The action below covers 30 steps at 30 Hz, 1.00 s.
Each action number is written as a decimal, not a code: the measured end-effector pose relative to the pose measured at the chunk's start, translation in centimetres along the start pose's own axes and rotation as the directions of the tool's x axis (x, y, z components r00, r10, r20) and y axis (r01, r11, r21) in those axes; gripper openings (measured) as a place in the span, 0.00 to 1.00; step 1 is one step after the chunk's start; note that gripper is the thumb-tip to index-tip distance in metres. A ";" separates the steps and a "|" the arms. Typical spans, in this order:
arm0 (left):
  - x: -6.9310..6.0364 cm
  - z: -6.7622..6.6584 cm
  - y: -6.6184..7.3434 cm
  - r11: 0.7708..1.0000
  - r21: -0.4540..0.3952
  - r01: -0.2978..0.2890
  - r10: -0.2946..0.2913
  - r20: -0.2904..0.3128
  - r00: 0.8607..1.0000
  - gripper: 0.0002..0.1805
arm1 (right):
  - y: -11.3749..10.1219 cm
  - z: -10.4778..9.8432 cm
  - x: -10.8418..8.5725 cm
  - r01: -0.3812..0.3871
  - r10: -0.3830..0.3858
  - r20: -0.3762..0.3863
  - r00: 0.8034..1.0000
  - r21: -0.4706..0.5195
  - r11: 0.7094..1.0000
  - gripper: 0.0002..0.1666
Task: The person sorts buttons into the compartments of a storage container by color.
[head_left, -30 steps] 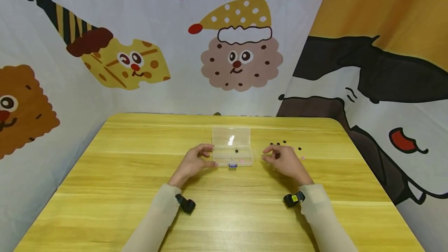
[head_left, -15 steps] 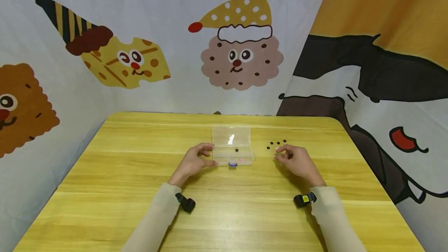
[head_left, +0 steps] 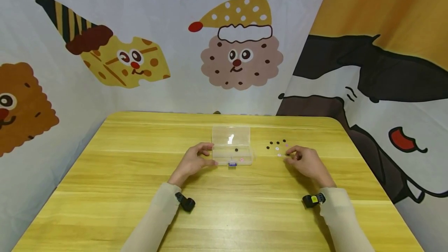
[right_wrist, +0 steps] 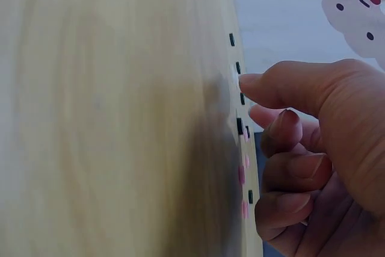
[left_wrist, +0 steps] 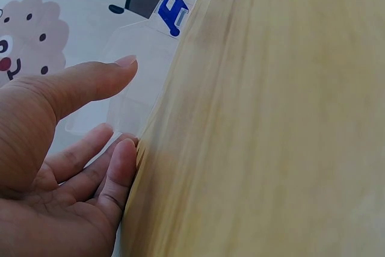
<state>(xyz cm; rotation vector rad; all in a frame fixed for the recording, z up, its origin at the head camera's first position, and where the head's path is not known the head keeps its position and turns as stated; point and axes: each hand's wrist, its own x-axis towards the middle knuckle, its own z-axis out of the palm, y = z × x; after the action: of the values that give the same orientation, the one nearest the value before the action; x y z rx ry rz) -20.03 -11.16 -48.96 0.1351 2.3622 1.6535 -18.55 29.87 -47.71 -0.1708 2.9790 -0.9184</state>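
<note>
A small clear plastic box stands with its lid raised, one black disc and one pink disc inside and a blue latch in front. My left hand holds the box's left end between thumb and fingers; in the left wrist view, the left hand is beside its clear wall. To the right of the box, my right hand has thumb and index finger at a dark disc. In the right wrist view, a gap shows between the fingertips of the right hand.
Several black discs, pale discs and a pink disc lie on the wooden table between the box and my right hand. A cloth with cartoon prints hangs behind the table's back edge.
My right hand has moved right, away from the box, over the scattered discs, uncovering some of them. My left hand and the box have stayed in place.
</note>
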 end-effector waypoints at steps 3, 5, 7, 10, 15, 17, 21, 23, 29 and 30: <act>0.0 0.0 0.0 1.000 -0.001 0.000 0.000 0.002 1.000 0.36 | 0.2 -0.3 -0.2 -0.010 0.010 0.017 1.000 0.003 1.000 0.14; -0.1 0.0 0.1 1.000 -0.004 0.000 0.000 0.005 1.000 0.36 | 0.4 -0.4 -0.3 -0.014 0.014 0.024 1.000 0.001 1.000 0.14; -0.1 0.0 0.1 1.000 -0.005 0.001 -0.001 0.006 1.000 0.36 | 0.7 -0.5 -0.5 -0.017 0.018 0.029 0.999 -0.004 1.000 0.14; -0.2 0.0 0.1 1.000 -0.006 0.003 -0.003 0.006 1.000 0.36 | 1.0 -0.7 -0.8 -0.021 0.021 0.028 0.999 -0.015 1.000 0.13; -0.2 -0.1 0.2 1.000 -0.004 0.005 -0.005 0.008 1.000 0.36 | 1.7 -1.2 -1.2 -0.017 0.018 0.030 0.999 -0.028 0.999 0.13; -0.2 -0.1 0.2 1.000 -0.003 0.006 -0.006 0.008 1.000 0.36 | 1.9 -1.4 -1.4 -0.020 0.021 0.025 0.999 -0.037 0.999 0.13; -0.2 -0.1 0.3 1.000 -0.010 0.012 -0.012 0.007 1.000 0.36 | 2.3 -1.7 -1.5 -0.031 0.032 0.014 0.999 -0.052 0.998 0.15; -0.2 -0.1 0.3 1.000 -0.011 0.013 -0.013 0.007 1.000 0.36 | 2.3 -1.8 -1.5 -0.041 0.042 0.008 0.999 -0.057 0.998 0.16; -0.1 -0.1 0.2 1.000 -0.009 0.006 -0.006 0.008 1.000 0.36 | 2.1 -2.0 -1.4 -0.069 0.070 0.004 0.998 -0.075 0.995 0.14; -0.2 0.0 0.2 1.000 -0.010 0.006 -0.006 0.009 1.000 0.36 | 2.1 -2.0 -1.4 -0.072 0.072 0.003 0.997 -0.077 0.994 0.14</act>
<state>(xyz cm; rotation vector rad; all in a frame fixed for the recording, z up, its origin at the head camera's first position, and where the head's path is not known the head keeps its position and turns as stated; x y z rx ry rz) -19.91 -11.15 -48.70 0.1333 2.3452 1.6579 -17.49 32.87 -47.22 -0.0668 2.9949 -0.7948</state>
